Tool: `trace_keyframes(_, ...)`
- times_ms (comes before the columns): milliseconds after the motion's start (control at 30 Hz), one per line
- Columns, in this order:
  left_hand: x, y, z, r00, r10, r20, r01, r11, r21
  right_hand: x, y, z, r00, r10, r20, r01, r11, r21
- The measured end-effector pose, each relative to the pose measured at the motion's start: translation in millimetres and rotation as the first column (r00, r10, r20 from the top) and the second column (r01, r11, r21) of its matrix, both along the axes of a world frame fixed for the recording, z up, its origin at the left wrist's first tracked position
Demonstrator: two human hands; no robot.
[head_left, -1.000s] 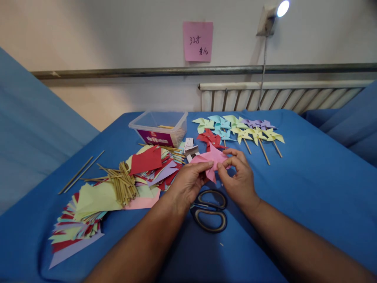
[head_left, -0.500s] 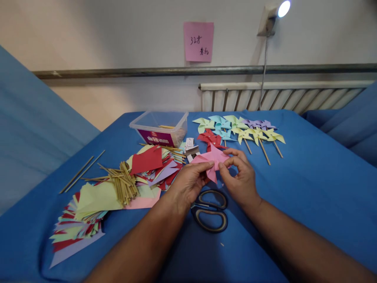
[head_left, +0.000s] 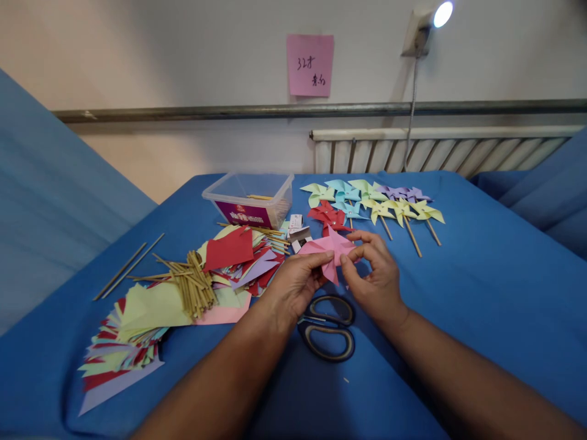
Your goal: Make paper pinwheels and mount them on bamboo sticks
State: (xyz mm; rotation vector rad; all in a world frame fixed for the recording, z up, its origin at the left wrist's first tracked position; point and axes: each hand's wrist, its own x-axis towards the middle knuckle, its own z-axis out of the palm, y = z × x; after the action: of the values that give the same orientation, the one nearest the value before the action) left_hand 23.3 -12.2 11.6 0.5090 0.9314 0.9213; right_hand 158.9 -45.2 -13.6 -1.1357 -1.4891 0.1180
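A pink paper pinwheel head point(head_left: 329, 245) is held just above the blue table. My left hand point(head_left: 296, 282) pinches its left side with thumb and fingers. My right hand point(head_left: 373, 274) pinches its right side, fingers curled over the folded points. Black-handled scissors point(head_left: 326, 329) lie on the cloth directly under and behind my hands. A red pinwheel point(head_left: 326, 215) lies just beyond the pink one.
A row of finished pinwheels point(head_left: 373, 205) on sticks lies at the back right. A clear plastic tub point(head_left: 250, 198) stands at the back centre. Coloured paper squares point(head_left: 233, 256), a bundle of wooden sticks point(head_left: 192, 287) and cut paper pieces point(head_left: 121, 342) fill the left side.
Almost nothing has changed. My fingers have shifted slightly on the pink pinwheel head, which stays in the same place.
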Motion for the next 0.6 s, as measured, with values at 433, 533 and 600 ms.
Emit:
trace_keyframes(433,0.0,-0.6,3.2,1.0,0.008,0.016,-0.007,1.0,-0.012,1.4,0.9,-1.8,0.999,0.041,0.007,-0.04,0.999,-0.019)
trace_keyframes(533,-0.2,-0.8,3.6,1.0,0.014,0.012,-0.014,1.0,-0.021,1.9,0.3,-1.0,0.999,0.042,0.007,-0.042,0.999,-0.005)
trace_keyframes(600,-0.3,-0.8,3.4,1.0,0.014,0.007,-0.013,1.0,-0.025,2.3,0.6,-0.9,0.999,0.043,0.014,-0.042,0.999,-0.01)
